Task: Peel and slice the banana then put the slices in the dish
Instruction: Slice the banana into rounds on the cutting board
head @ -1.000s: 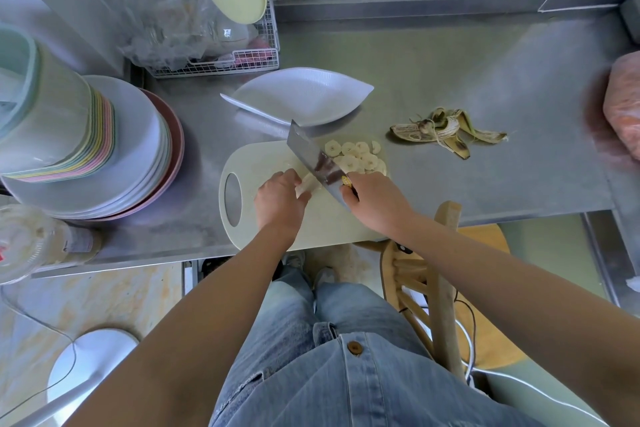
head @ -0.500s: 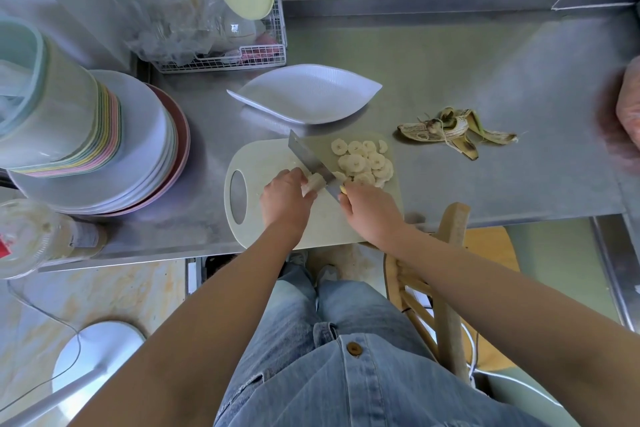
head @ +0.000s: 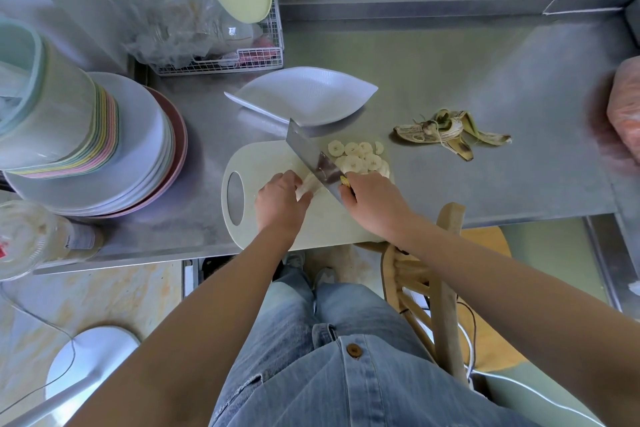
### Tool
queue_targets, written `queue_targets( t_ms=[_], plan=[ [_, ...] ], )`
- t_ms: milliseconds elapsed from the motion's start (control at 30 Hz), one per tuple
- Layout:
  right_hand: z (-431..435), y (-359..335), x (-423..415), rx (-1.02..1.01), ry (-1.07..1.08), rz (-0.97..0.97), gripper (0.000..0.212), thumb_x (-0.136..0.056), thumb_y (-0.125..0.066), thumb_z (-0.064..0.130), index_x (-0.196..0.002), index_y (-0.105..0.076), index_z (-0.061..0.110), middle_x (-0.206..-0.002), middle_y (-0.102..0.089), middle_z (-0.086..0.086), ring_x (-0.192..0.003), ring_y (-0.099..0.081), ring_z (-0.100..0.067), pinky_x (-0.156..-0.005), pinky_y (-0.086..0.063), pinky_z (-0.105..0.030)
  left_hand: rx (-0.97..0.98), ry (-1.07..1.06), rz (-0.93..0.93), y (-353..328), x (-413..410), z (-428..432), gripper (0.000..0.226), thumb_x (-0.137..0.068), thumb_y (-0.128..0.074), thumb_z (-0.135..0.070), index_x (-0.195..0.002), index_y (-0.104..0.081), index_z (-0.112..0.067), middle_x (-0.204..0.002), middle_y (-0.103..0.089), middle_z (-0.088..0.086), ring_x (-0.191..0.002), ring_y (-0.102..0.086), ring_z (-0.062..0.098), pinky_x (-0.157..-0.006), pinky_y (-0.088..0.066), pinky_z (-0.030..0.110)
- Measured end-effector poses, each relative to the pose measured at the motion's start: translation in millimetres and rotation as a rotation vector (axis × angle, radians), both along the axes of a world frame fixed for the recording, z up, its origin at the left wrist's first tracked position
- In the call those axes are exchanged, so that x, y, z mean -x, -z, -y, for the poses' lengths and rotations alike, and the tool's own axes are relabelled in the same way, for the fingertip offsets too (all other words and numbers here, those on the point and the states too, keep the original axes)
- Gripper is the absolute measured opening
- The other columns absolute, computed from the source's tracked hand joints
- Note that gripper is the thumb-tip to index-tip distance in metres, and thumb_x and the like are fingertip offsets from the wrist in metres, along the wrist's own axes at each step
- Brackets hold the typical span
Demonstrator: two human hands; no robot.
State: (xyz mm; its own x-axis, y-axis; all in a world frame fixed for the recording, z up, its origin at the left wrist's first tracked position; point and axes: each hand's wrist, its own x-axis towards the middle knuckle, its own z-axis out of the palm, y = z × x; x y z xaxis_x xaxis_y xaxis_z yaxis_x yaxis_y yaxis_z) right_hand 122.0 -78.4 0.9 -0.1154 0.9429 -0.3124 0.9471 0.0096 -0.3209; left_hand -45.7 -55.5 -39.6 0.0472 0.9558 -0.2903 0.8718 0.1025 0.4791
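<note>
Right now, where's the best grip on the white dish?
Likely pinch the white dish by its pointed right tip, coming from the right: the rim rises there over bare counter, while the cleaver overlaps the near-left rim.

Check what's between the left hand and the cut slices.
Head view: the knife, gripped by the right hand, and the uncut banana piece the left hand holds; slices lie beyond its blade.

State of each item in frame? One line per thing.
Banana: peeled, mostly sliced, stub held by left hand.
Slices: heaped on board.
Knife: gripped by right hand, blade at the stub.
Dish: empty.
Peel: split open on counter.
</note>
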Motion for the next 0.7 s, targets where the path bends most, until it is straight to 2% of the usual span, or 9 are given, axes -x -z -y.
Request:
queue_targets(
  t_ms=[333, 433, 567, 700],
  plan=[
    [6.1, 8.7, 7.7, 0.02, 0.023, 0.045, 0.027, -0.1, -0.032, 0.024, -0.101, -0.053, 0.006, -0.073, -0.047, -0.004, -0.066, -0.048, -0.022, -0.058, -0.034, -0.03, 0.017, -0.021, 0.014, -0.2, -1.8, -1.2, 0.021, -0.085, -0.068, -0.031, -0.101, -0.064, -0.018, -0.105, -0.065, 0.0, -0.088, -0.062, 0.024, -0.074, -0.05, 0.032],
    [8.8, 17.0, 12.6, 0.031, 0.039, 0.057, 0.028, -0.101, -0.032, 0.025, -0.098, -0.052, 0.006, -0.075, -0.046, -0.004, -0.069, -0.052, -0.024, -0.058, -0.032, -0.031, 0.015, -0.029, 0.024, -0.8, -2.1, -1.0, 0.022, -0.084, -0.069, -0.031, -0.101, -0.065, -0.018, -0.104, -0.066, 0.0, -0.088, -0.062, 0.025, -0.074, -0.05, 0.032],
    [11.2, 22.2, 13.4, 0.041, 0.071, 0.029, 0.028, -0.101, -0.033, 0.027, -0.098, -0.053, 0.007, -0.079, -0.049, -0.004, -0.07, -0.047, -0.022, -0.06, -0.031, -0.031, 0.013, -0.036, 0.041, -0.7, -0.5, -0.1, 0.024, -0.083, -0.071, -0.032, -0.101, -0.065, -0.018, -0.103, -0.067, 0.0, -0.088, -0.063, 0.025, -0.077, -0.052, 0.036],
    [8.0, 16.3, 9.2, 0.011, 0.07, 0.001, 0.024, -0.1, -0.034, 0.027, -0.086, -0.047, 0.012, -0.067, -0.045, -0.002, -0.064, -0.051, -0.024, -0.057, -0.031, -0.03, 0.006, -0.03, 0.048, -0.9, 2.6, 2.4, 0.031, -0.081, -0.071, -0.036, -0.105, -0.063, -0.018, -0.102, -0.066, -0.001, -0.089, -0.063, 0.023, -0.079, -0.051, 0.035]
  ],
)
